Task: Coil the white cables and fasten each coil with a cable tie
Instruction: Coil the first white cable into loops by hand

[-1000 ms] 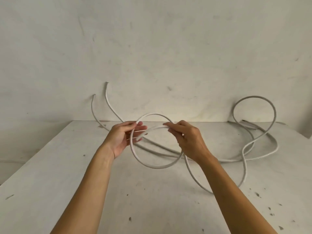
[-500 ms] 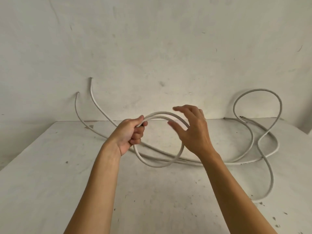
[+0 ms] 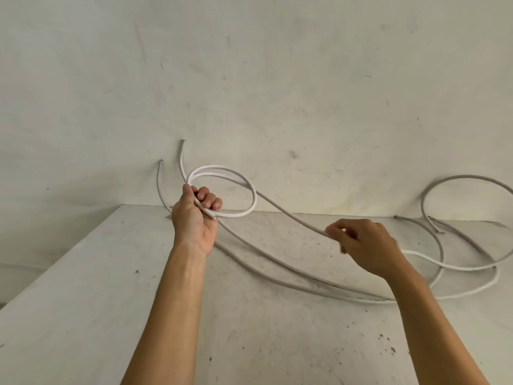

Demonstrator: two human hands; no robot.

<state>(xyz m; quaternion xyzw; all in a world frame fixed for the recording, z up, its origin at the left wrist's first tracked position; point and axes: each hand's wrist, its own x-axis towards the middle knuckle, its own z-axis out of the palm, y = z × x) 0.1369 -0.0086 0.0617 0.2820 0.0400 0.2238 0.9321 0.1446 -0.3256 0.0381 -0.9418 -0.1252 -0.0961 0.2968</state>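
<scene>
Coil: white cable [image 3: 311, 227] wound into a small two-turn coil [image 3: 254, 194], held up above the table [image 3: 97, 315].
Look: clean white, stiff-ish, loops pretty round.
Left hand: left hand [image 3: 197, 218] fingers curled tight round the coil's lower-left side, cut end poking out under the knuckles.
Right hand: right hand [image 3: 366, 245] pinching the cable's straight run, down-right of the coil.
Table: other cables [image 3: 466, 176] sprawled loose, mostly right side.
</scene>
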